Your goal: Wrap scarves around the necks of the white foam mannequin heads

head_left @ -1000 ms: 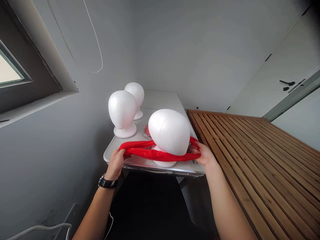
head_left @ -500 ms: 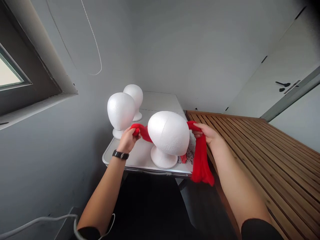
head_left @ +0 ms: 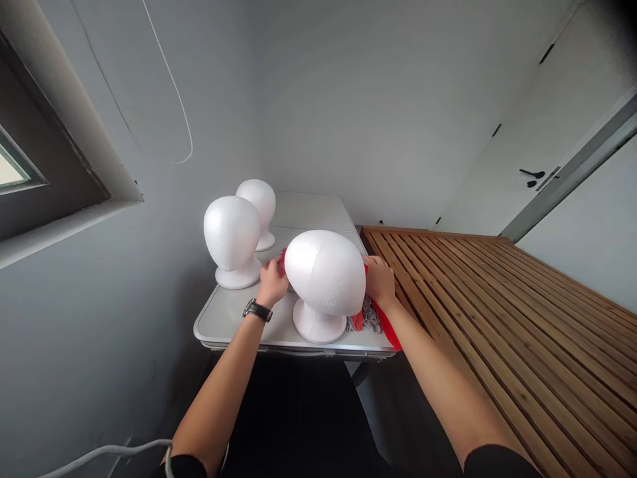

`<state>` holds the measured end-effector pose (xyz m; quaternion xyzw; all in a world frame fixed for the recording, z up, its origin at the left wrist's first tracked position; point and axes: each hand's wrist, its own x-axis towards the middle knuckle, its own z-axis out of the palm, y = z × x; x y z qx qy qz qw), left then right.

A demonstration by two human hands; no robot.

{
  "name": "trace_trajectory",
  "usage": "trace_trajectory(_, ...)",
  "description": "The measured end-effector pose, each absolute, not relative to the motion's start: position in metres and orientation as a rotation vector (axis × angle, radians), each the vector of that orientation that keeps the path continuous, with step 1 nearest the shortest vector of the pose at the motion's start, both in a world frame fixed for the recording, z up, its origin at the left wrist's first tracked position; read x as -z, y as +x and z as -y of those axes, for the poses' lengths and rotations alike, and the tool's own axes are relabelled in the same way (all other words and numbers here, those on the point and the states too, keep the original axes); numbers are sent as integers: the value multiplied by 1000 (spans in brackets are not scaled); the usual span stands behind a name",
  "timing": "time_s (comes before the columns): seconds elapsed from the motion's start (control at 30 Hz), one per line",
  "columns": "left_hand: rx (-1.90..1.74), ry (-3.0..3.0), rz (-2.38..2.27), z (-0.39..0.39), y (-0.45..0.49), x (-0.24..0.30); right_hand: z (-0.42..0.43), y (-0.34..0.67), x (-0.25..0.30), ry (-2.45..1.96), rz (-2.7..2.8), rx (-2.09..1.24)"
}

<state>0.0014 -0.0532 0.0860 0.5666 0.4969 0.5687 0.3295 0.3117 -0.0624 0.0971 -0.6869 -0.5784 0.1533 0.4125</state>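
Both hands have moved in against the nearest foam head (head_left: 324, 273) since half a second ago, drawing the red cloth (head_left: 385, 322) behind it. Left hand (head_left: 273, 282) and right hand (head_left: 379, 280) each pinch the cloth at the head's sides, above the white table (head_left: 233, 318). Two more foam heads (head_left: 231, 234) stand behind.

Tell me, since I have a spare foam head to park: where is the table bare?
Bare: the table's far end behind the two back heads, and the front left corner beside the left hand. Crowded: around the near head, with red cloth and the right hand.
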Motion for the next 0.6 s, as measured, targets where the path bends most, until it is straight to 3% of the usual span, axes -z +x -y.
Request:
trace_trajectory(0.3, -1128, 1831, -1391, 192, 7, -38, 157, 243, -41, -1427, 1559, -323)
trace_trajectory(0.6, -1300, 1846, -1365, 196, 5, -57, 223, 162, -22, -1242, 1466, -405)
